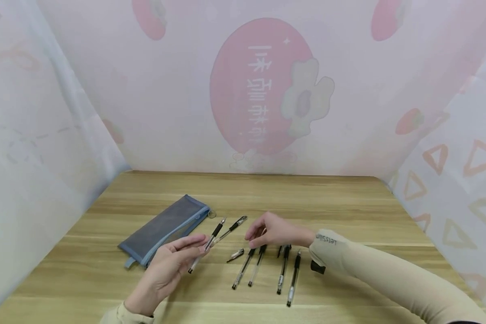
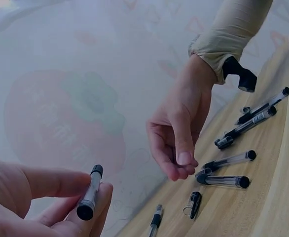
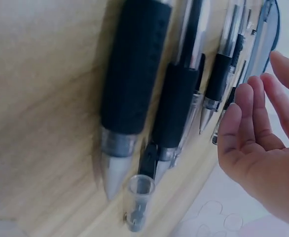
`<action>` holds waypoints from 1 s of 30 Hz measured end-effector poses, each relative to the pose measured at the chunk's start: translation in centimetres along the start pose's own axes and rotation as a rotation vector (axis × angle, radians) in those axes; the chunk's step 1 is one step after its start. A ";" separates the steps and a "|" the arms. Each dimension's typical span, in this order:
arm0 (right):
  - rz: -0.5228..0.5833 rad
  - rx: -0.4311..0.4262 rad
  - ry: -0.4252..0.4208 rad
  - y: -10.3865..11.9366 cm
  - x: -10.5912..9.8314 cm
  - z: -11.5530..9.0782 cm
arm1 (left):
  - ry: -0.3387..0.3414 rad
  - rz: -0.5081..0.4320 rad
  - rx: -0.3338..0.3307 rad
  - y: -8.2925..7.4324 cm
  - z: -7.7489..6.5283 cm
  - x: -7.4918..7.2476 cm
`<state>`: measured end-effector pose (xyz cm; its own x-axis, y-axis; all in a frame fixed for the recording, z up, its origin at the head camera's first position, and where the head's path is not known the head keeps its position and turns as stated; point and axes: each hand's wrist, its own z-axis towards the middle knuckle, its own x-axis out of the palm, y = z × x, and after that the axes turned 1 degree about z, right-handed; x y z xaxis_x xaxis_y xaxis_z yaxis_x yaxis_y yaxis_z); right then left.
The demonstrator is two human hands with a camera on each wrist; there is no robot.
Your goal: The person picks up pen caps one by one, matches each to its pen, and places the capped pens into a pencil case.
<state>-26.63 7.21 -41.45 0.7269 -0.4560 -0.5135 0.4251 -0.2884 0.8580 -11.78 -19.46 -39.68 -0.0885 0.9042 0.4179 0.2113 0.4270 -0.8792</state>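
My left hand (image 1: 168, 267) pinches a clear gel pen with a black grip (image 1: 216, 231) between thumb and fingers. The left wrist view shows that pen (image 2: 91, 192) end-on, its black end plug facing the camera. Over the tops of several pens hovers my right hand (image 1: 275, 228), its fingers loosely curled with nothing between them; the right wrist view shows the fingers (image 3: 260, 116) apart from the pens. One pen (image 1: 236, 225) lies just beyond the left hand. A loose pen cap (image 1: 236, 255) lies between the hands.
Uncapped pens such as the rightmost one (image 1: 294, 279) lie in a row at the right, with a clear cap (image 3: 138, 202) by their tips. A blue-grey mesh zip pouch (image 1: 162, 227) lies left on the wooden table (image 1: 308, 193). Printed cloth walls surround the table.
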 end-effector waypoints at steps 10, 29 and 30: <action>-0.029 -0.022 0.030 0.4 1.0 1.1 | 0.041 -0.087 0.008 -0.3 0.2 -1.1; -0.032 0.003 0.046 -0.8 1.1 1.9 | 0.068 -0.122 0.025 -0.4 0.2 -1.7; -0.034 0.007 0.050 -0.8 1.1 2.0 | 0.070 -0.124 0.024 -0.4 0.2 -1.8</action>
<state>-27.20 5.28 -42.75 0.7382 -0.4027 -0.5411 0.4468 -0.3091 0.8395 -11.92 -21.24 -40.12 -0.0444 0.8419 0.5378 0.1791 0.5363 -0.8248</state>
